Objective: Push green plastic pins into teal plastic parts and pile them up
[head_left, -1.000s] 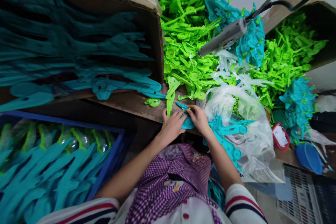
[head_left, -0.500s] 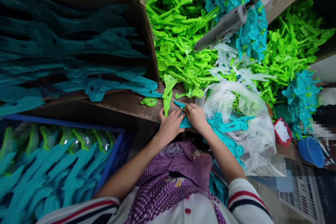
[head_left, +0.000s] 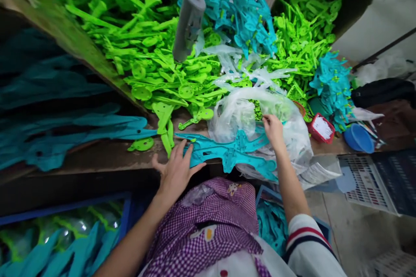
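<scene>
A teal plastic part (head_left: 224, 149) with branching arms lies along the front edge of the bench. On its left end rests my left hand (head_left: 175, 169), fingers spread. My right hand (head_left: 273, 130) is over the part's right end, at the opening of a clear plastic bag (head_left: 292, 125). Its thumb and fingertips are pinched together; whatever may be between them is too small to make out. Small green pieces (head_left: 258, 110) show inside the bag. Just beyond my left hand lie flat lime-green plastic parts (head_left: 164, 117).
A grey electric screwdriver (head_left: 188, 24) hangs above a heap of lime-green parts (head_left: 143, 47). Teal parts fill a carton (head_left: 107, 65) at left. To the right stand a red tub (head_left: 321, 129) of white bits and a blue bowl (head_left: 359, 137). A blue crate (head_left: 128, 207) is below left.
My right hand has left the teal part and moved right to the bag. My left hand has shifted to the part's left end with fingers spread. The view has turned rightward.
</scene>
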Motion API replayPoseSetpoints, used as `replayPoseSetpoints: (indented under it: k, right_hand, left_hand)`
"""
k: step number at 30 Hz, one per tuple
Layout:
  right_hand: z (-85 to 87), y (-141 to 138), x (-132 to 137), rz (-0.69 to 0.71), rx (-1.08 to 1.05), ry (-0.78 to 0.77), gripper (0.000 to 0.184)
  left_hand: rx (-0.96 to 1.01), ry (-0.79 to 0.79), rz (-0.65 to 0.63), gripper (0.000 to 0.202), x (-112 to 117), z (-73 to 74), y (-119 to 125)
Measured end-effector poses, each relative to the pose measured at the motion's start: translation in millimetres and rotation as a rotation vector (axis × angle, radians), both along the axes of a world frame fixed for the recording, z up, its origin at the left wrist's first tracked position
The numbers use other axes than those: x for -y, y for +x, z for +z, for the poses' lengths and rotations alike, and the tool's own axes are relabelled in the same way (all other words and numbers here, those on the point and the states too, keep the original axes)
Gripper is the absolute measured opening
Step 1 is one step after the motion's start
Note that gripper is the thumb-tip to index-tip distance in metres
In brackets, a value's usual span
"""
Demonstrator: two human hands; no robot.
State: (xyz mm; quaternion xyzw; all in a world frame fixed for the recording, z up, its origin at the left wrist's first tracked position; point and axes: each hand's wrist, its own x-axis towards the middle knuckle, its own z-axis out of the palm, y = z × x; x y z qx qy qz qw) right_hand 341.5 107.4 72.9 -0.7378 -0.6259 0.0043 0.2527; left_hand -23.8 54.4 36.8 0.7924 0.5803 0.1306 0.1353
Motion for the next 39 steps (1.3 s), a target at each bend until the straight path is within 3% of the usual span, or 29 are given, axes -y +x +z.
replayPoseSetpoints:
  k: [2, 6, 9, 12, 14, 16, 18, 20, 24, 27, 31, 34, 39]
  right_hand:
    - [-11.5, 14, -12, -0.027, 0.076, -0.062, 0.025]
    - [-25.3, 15, -27, -0.069, 0.140, -0.113, 0.022]
    - [-27.0, 18, -27, -0.041, 0.059, -0.053, 0.022]
    - [-27.2, 25, -24, -0.006, -0.113, 0.043, 0.025]
    - [-29.6, 25, -23, -0.008, -0.205, 0.083, 0.028]
    - [-34.5, 23, -24, -0.019, -0.239, 0.101, 0.031]
    - [-40.0, 18, -27, -0.036, -0.245, 0.117, 0.033]
    - [-42.4, 15, -29, -0.042, -0.281, 0.143, 0.034]
    - [-24.2, 12, -21, 0.010, -0.545, 0.248, 0.035]
    - [8.9, 12, -1, 0.039, -0.772, 0.378, 0.032]
    - [44.1, 15, 39, -0.075, -0.900, 0.570, 0.027]
    - [39.9, 23, 68, -0.217, -0.967, 0.585, 0.029]
    - [-5.3, 26, 111, -0.196, -1.046, 0.217, 0.028]
  left_hand:
    - [0.002, 0.013, 0.014, 0.064, 4, 4.2, 7]
    - [-0.010, 0.008, 0.055, 0.063, 9, 8.6, 20]
    - [-0.030, 0.031, 0.061, 0.057, 14, 8.1, 27]
    - [-0.039, 0.091, -0.012, 0.055, 17, 7.7, 31]
    - [-0.029, 0.144, -0.120, 0.059, 16, 9.4, 38]
    - [0.020, 0.190, -0.336, 0.062, 13, 11.6, 53]
    - [0.095, 0.207, -0.593, 0.059, 9, 11.8, 78]
    - [0.152, 0.203, -0.745, 0.059, 4, 7.2, 107]
    - [0.203, 0.219, -0.740, 0.054, -2, -12.7, 147]
    - [0.259, 0.284, -0.717, 0.040, -10, -22.5, 148]
    - [0.270, 0.382, -0.619, 0.041, -28, -16.2, 139]
    - [0.201, 0.377, -0.563, 0.042, -42, -7.7, 141]
    - [0.085, 0.318, -0.587, 0.048, -47, -4.2, 149]
